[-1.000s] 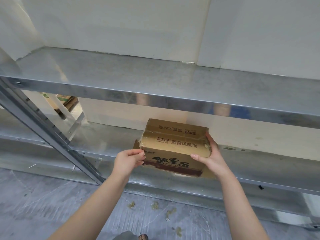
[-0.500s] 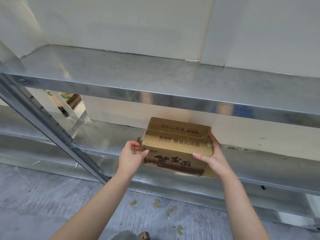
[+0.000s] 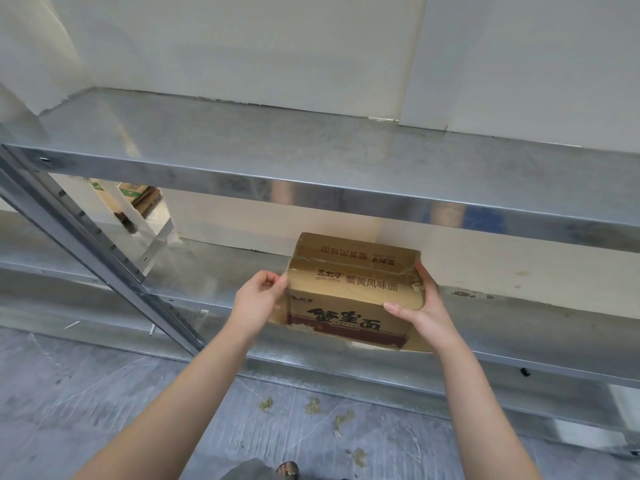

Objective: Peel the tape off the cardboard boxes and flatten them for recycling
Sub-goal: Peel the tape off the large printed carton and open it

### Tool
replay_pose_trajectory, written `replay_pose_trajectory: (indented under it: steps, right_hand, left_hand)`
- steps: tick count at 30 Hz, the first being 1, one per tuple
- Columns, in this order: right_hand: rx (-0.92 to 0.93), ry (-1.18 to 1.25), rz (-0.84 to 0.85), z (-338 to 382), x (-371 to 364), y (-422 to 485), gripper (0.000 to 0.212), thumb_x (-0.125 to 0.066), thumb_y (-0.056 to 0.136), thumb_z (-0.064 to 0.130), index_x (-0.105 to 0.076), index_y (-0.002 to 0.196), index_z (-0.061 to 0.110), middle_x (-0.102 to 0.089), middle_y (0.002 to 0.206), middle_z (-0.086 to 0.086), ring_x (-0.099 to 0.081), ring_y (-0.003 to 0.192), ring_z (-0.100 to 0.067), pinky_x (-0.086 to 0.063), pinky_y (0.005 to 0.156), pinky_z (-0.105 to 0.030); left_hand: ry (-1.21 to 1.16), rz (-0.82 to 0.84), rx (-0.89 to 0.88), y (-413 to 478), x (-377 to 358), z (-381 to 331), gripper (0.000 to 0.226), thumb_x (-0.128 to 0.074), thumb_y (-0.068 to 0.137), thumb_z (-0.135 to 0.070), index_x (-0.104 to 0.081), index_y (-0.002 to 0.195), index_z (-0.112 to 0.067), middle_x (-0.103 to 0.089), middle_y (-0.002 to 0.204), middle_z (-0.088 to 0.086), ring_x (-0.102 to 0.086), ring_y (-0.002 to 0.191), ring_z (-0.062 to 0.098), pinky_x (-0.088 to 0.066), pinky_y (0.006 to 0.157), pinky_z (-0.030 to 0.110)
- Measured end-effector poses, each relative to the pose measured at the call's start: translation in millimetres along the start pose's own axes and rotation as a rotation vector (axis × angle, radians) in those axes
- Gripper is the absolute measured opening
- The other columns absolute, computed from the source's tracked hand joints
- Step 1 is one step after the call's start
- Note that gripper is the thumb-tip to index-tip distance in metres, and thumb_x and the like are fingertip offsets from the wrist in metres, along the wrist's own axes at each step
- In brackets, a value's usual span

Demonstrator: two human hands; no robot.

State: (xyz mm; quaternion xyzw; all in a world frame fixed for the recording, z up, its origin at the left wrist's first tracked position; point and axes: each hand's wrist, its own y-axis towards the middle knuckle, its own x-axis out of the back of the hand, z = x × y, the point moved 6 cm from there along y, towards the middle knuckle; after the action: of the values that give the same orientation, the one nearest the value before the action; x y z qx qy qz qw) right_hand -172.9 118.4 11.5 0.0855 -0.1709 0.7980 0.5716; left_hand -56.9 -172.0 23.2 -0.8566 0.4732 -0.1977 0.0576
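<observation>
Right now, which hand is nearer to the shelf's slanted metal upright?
Left. The left hand is at the cardboard box's left end, on the side facing the slanted metal upright. The right hand grips the box's right end, farther from it.

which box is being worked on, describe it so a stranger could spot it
On the lower metal shelf, under the long upper shelf, sits a brown cardboard box held between both hands. Unlike the cartons far back left, it carries bold dark Chinese lettering.
</observation>
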Motion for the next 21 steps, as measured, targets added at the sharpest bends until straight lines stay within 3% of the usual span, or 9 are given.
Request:
replay_pose_trajectory:
  steps: [4,9,12,15,17,21]
  right_hand:
    - [-0.004,-0.007,-0.012,-2.0,-0.6,0.4,0.102,-0.086,0.069,0.029,-0.025,0.149,0.039,-0.031,0.155,0.004,-0.031,0.142,-0.019,-0.029,0.115,-0.041]
    - [-0.011,0.001,-0.023,-2.1,-0.5,2.2,0.101,-0.087,0.07,0.027,-0.026,0.149,0.037,-0.03,0.155,0.005,-0.032,0.141,-0.02,-0.029,0.115,-0.04]
    - [-0.011,0.007,-0.03,-3.7,-1.5,2.4,0.101,-0.088,0.069,0.028,-0.026,0.149,0.038,-0.031,0.154,0.005,-0.033,0.141,-0.019,-0.03,0.115,-0.041]
    - [-0.003,0.022,-0.028,-2.5,-2.9,2.3,0.101,-0.088,0.069,0.027,-0.027,0.148,0.04,-0.031,0.154,0.006,-0.033,0.141,-0.019,-0.03,0.114,-0.041]
    - [0.002,0.025,-0.019,-3.4,-2.4,1.0,0.101,-0.088,0.068,0.027,-0.026,0.148,0.041,-0.031,0.154,0.006,-0.033,0.141,-0.019,-0.03,0.115,-0.042]
    - [0.049,0.01,-0.015,-8.3,-1.8,-11.6,0.103,-0.089,0.067,0.025,-0.026,0.146,0.045,-0.029,0.153,0.009,-0.033,0.134,-0.009,-0.03,0.113,-0.035]
  left_hand:
    - [-0.028,0.029,0.074,10.5,-4.1,3.3,0.018,-0.057,0.096,-0.023,-0.054,0.083,-0.012,-0.056,0.08,0.001,-0.052,0.078,0.018,-0.044,0.069,0.028]
    - [0.46,-0.094,-0.211,9.0,-8.6,-21.0,0.015,-0.048,0.098,-0.016,-0.053,0.085,-0.009,-0.052,0.084,0.0,-0.048,0.075,0.017,-0.035,0.068,0.03]
    - [0.555,-0.14,-0.296,8.1,-8.4,-23.6,0.014,-0.049,0.098,-0.016,-0.053,0.086,-0.009,-0.051,0.088,0.0,-0.049,0.078,0.017,-0.036,0.069,0.029]
    - [0.456,-0.118,-0.198,13.5,-5.8,-12.9,0.012,-0.051,0.097,-0.02,-0.054,0.091,-0.01,-0.055,0.095,0.004,-0.054,0.087,0.021,-0.038,0.073,0.03]
    - [0.208,-0.066,-0.067,15.9,-8.0,-4.5,0.013,-0.054,0.096,-0.019,-0.05,0.106,-0.011,-0.055,0.109,0.008,-0.055,0.097,0.022,-0.045,0.082,0.034]
    - [-0.167,0.11,0.153,15.7,-16.7,8.4,0.052,-0.055,0.097,-0.033,-0.03,0.141,-0.022,-0.047,0.131,0.004,-0.05,0.12,0.027,-0.044,0.101,0.043]
